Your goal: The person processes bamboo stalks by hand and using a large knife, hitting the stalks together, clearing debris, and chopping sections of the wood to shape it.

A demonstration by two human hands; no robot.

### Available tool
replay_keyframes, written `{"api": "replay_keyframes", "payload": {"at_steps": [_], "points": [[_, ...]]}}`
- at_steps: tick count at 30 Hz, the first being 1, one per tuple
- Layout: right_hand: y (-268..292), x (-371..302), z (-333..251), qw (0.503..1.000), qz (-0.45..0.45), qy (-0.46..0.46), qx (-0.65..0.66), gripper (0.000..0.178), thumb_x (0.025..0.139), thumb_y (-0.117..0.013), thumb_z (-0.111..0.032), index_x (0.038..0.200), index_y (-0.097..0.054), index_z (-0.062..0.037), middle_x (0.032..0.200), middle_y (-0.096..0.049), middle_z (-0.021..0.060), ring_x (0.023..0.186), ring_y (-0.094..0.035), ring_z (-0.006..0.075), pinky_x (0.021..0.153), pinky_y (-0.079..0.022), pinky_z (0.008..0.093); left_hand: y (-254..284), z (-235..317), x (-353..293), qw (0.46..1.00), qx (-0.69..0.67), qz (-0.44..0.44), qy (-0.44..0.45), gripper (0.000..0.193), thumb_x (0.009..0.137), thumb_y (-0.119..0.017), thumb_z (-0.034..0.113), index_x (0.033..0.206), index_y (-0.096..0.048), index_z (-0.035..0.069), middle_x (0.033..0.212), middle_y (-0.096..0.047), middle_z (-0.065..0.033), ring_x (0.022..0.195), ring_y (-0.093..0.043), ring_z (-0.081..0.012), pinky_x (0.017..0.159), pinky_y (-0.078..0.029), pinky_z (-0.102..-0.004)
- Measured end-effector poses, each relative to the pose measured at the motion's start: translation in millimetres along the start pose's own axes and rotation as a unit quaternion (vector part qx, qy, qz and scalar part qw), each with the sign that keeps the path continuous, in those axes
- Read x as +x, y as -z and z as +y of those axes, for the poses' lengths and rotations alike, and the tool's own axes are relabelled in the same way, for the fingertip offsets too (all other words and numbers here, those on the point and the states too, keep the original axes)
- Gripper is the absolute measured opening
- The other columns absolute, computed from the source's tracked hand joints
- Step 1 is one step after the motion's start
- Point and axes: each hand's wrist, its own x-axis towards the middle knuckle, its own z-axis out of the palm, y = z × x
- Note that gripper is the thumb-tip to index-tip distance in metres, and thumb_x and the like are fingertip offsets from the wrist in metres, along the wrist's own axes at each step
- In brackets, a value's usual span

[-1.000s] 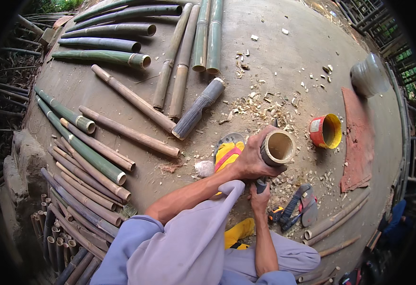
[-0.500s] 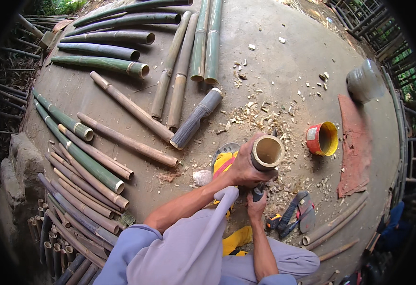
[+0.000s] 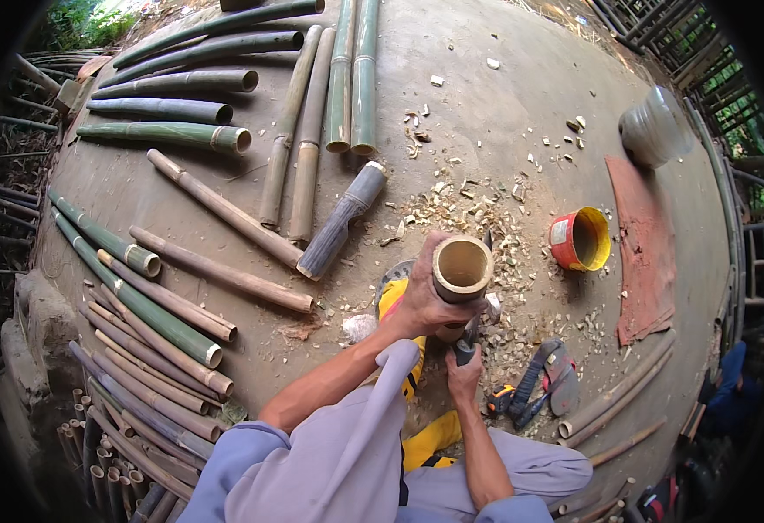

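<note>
My left hand wraps round a short bamboo tube, its cut open end tilted up toward me. Just below it, my right hand closes on the dark handle of a knife. Part of its blade shows beside the tube; the rest is hidden behind it, though a dark tip seems to poke out past the rim. Pale bamboo chips lie scattered on the ground beyond and to the right of the tube. Another short dark bamboo piece, notched on one side, rests to the left.
Long bamboo poles spread over the ground at left and far left. To the right stand a red and yellow tin and a clear plastic jug, near a reddish flat sheet. A sandal and a tape measure lie close by my right knee.
The view has shifted slightly. Both hands still hold the bamboo tube and knife; the tube is turned a little, and more blade shows between my hands.
</note>
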Motion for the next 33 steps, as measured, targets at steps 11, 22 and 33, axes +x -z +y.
{"api": "replay_keyframes", "payload": {"at_steps": [11,22,33], "points": [[3.7,2.8,1.9,0.999,0.021,0.007,-0.035,0.035,0.079,-0.07,-0.027,0.096,-0.049,-0.0046,0.072,-0.061,0.0208,0.072,-0.063,0.0409,0.059,-0.047,0.044,31.7,1.1,19.4,0.995,0.035,0.088,-0.036,0.046,0.069,-0.064,0.022,0.105,-0.054,-0.005,0.091,-0.062,-0.0161,0.083,-0.063,-0.0238,0.075,-0.053,-0.0354],[12.4,2.4,-16.2,1.0,-0.024,-0.011,-0.006,0.04,0.082,-0.068,-0.031,0.102,-0.047,-0.0038,0.079,-0.061,0.0207,0.075,-0.063,0.0402,0.063,-0.048,0.0423,42.2,-2.5,21.2,0.984,-0.022,0.173,-0.043,0.038,0.074,-0.067,0.013,0.104,-0.053,-0.007,0.087,-0.062,-0.0156,0.078,-0.064,-0.0235,0.072,-0.055,-0.0357],[7.8,1.8,-11.2,1.0,-0.02,0.011,0.007,0.035,0.085,-0.065,-0.026,0.103,-0.045,-0.0034,0.07,-0.055,0.0065,0.046,-0.051,0.014,0.042,-0.042,0.0284,10.6,0.0,9.7,0.98,0.138,0.126,-0.065,0.039,0.068,-0.077,0.009,0.101,-0.058,-0.001,0.089,-0.065,-0.0079,0.081,-0.064,-0.0154,0.073,-0.054,-0.0302]]}}
